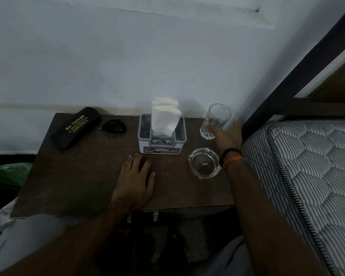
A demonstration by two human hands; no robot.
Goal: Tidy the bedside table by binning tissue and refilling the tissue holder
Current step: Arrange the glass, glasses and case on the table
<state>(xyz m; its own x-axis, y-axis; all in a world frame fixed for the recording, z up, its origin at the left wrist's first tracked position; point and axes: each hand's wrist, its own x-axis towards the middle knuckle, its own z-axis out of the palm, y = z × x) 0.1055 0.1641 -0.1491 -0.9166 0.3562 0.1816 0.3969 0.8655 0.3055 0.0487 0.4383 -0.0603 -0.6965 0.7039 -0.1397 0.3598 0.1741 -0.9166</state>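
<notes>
The tissue holder (162, 134), a grey box with a label on its near face, stands at the far middle of the bedside table (72, 188), close to the wall. A stack of folded white tissues (164, 118) stands upright in its centre slot, so the refill looks largely done; no loose tissue shows on the tabletop.

The left hand (134, 181) lies flat on the wood just near of the holder, fingers relaxed and spread, gripping nothing. The right hand (226, 137) reaches to the far right and curls round the base of an empty drinking glass (215, 121). Judging by this, the step in hand is straightening the remaining items. It would go best with the glass kept upright and moved clear of the glass ashtray (205, 163), which sits just near of it and beside the wrist; a low sweep could knock the two together.

On the far left lie a black spectacle case (75, 128) and a small dark ring-shaped object (113, 126), well apart from the holder. A striped mattress (307, 176) borders the table on the right.
</notes>
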